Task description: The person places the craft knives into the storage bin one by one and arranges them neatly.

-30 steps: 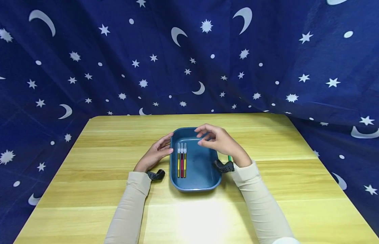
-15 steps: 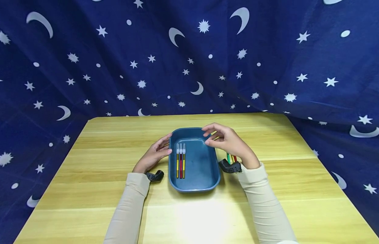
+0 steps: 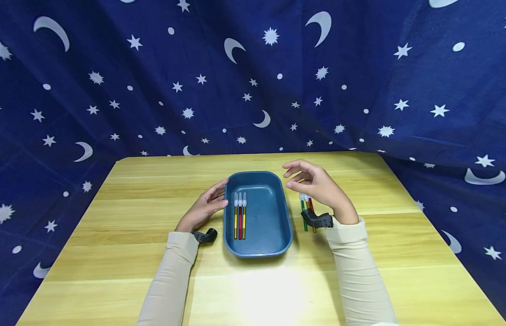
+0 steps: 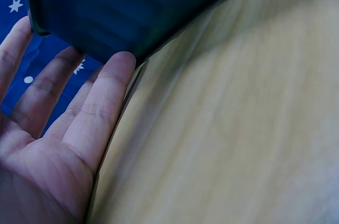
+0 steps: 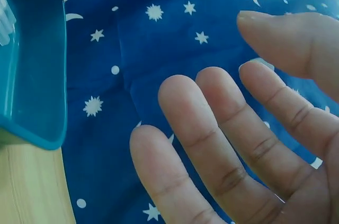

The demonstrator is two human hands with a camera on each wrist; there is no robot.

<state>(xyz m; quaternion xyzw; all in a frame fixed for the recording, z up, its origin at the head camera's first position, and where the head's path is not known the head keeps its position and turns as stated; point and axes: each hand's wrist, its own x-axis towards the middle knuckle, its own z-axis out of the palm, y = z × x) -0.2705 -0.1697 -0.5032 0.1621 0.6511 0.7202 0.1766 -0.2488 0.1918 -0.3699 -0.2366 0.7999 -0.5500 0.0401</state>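
Observation:
A blue rectangular tray [image 3: 269, 217] stands mid-table. Inside, along its left side, lie three slim pen-shaped tools [image 3: 240, 222] with clear caps, gold and red. My left hand [image 3: 201, 208] touches the tray's left wall; the left wrist view shows fairly straight fingers, fingertips right at the tray [image 4: 132, 12]. To the right of the tray hovers my right hand [image 3: 318, 185], fingers loosely bent and nothing between them. Several similar capped tools [image 3: 305, 224], green, gold and red, lie below it on the table, partly hidden by the wrist camera.
The wooden table [image 3: 146, 203] reaches back to a dark blue curtain [image 3: 220, 104] with stars and moons. A black wrist camera [image 3: 205, 235] sits by the left cuff, another [image 3: 318, 219] by the right cuff.
My right hand has moved right, from over the tray to beyond its right rim, uncovering the tools on the table. My left hand has stayed at the tray's left side.

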